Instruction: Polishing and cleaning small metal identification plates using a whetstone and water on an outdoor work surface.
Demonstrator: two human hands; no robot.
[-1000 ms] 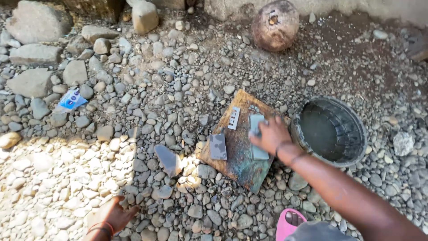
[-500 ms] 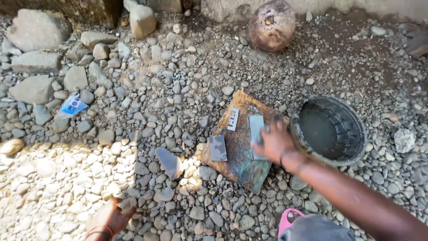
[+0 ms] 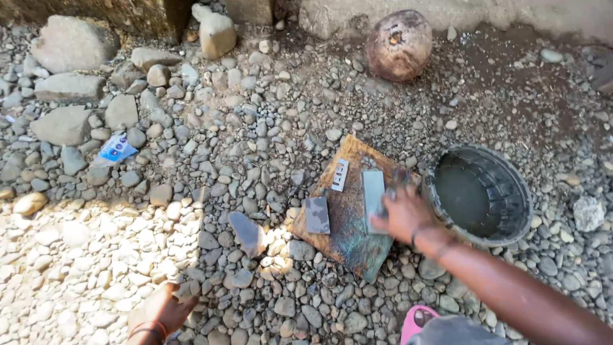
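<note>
In the head view, the right hand was laid flat, palm down and fingers spread, on a long grey sharpening stone, which was pressed under the fingers rather than clasped; whether any finger curled round its edge could not be told. The stone lay lengthwise on a worn wooden board set on the gravel. On the board, just beyond the fingertips, a small pale strip was seen, and farther out from the hand, at the board's opposite edge, a dark grey block rested. Close behind the wrist, a black round tub holding murky water stood touching or nearly touching the board. Well beyond the hand, a brown coconut husk sat by the wall. The left hand was seen low in the frame, well apart from the board, resting on the pebbles with nothing visibly held; how far it was closed could not be told. A pink sandal was partly shown beneath the right forearm.
</note>
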